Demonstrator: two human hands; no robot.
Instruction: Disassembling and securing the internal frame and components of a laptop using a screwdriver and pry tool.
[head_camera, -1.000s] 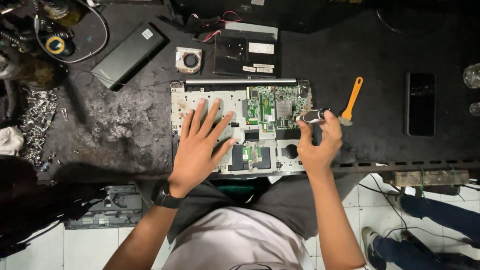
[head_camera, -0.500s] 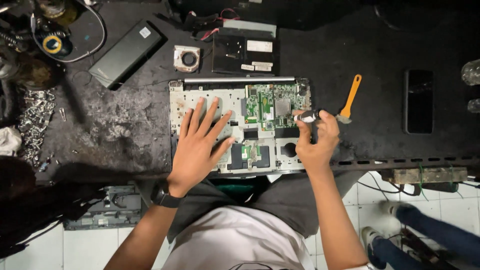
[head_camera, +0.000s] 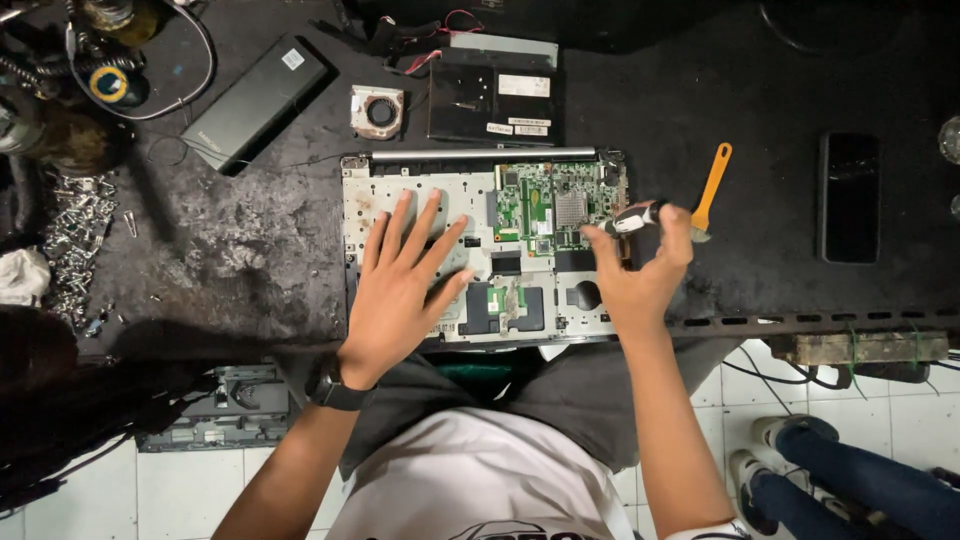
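Fingers: left hand spread flat, released, pressing on the opened laptop chassis; right hand clenched round a small screwdriver, tip over green mainboard at chassis' right side. Chassis lies centre of bench, near front edge.

Risk, as I judge: tip could slip & gouge board if grip wobbles; loose screws could get lost.

Surface: dark worn workbench, w/ fan, orange pry tool, phone. White tiled floor; another person's shoes nearby.
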